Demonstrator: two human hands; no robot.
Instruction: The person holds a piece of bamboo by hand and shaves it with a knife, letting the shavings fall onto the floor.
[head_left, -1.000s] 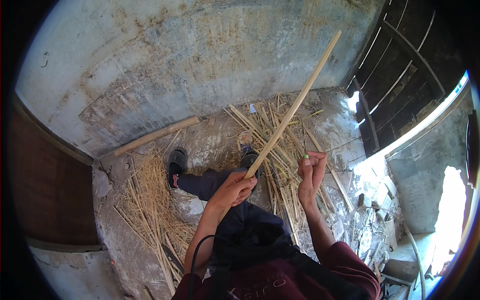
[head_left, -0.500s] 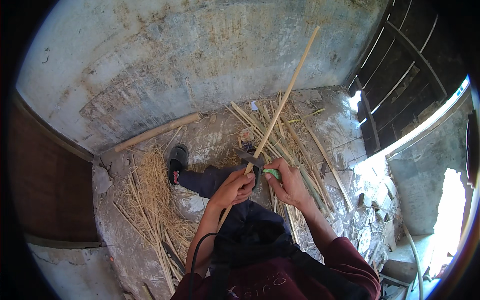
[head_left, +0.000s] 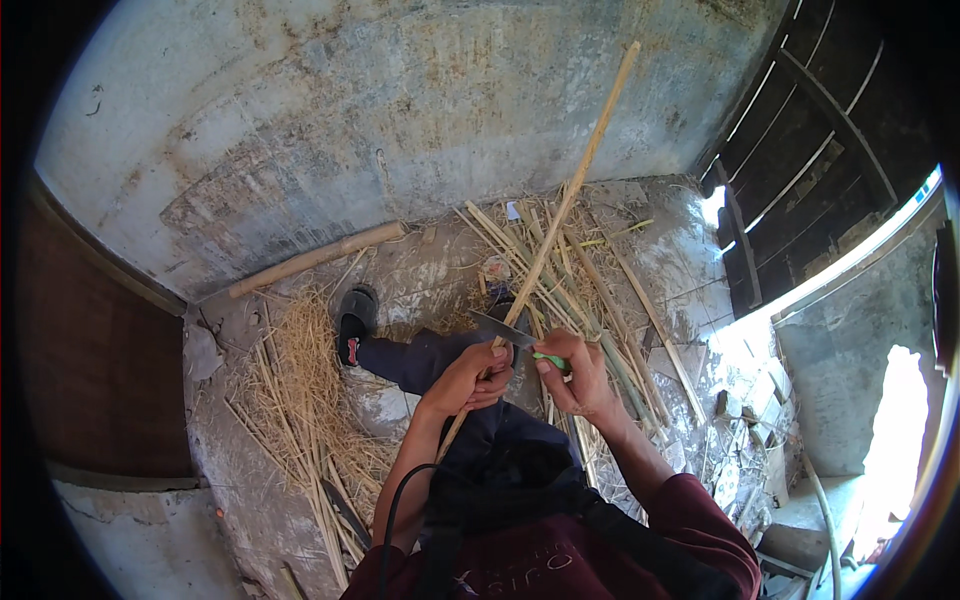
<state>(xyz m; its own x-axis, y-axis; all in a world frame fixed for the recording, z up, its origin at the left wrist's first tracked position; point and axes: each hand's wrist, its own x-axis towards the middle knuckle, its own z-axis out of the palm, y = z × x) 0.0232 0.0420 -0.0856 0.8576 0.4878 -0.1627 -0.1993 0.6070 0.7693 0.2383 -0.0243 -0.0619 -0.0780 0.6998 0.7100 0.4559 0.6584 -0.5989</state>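
My left hand [head_left: 468,378] is closed round a long pale bamboo strip [head_left: 577,185], which slants from my lap up and away to the right. In my right hand [head_left: 580,372] is a knife, its green handle [head_left: 551,361] partly covered by my fingers. The knife's dark blade [head_left: 503,328] lies across the strip just beyond my left thumb and points to the left. Where exactly its edge meets the strip is too small to tell.
Fine shavings [head_left: 318,375] and thin strips heap on the floor at the left. More bamboo lengths [head_left: 600,300] lie on the right, beyond my leg. A thick pole [head_left: 318,260] rests along the stained wall [head_left: 330,130]. Rubble [head_left: 760,405] lies at the far right.
The knife has turned, so its blade slants down to the right more steeply and its handle sits slightly lower. My right hand has shifted slightly down with it. My left hand keeps its grip.
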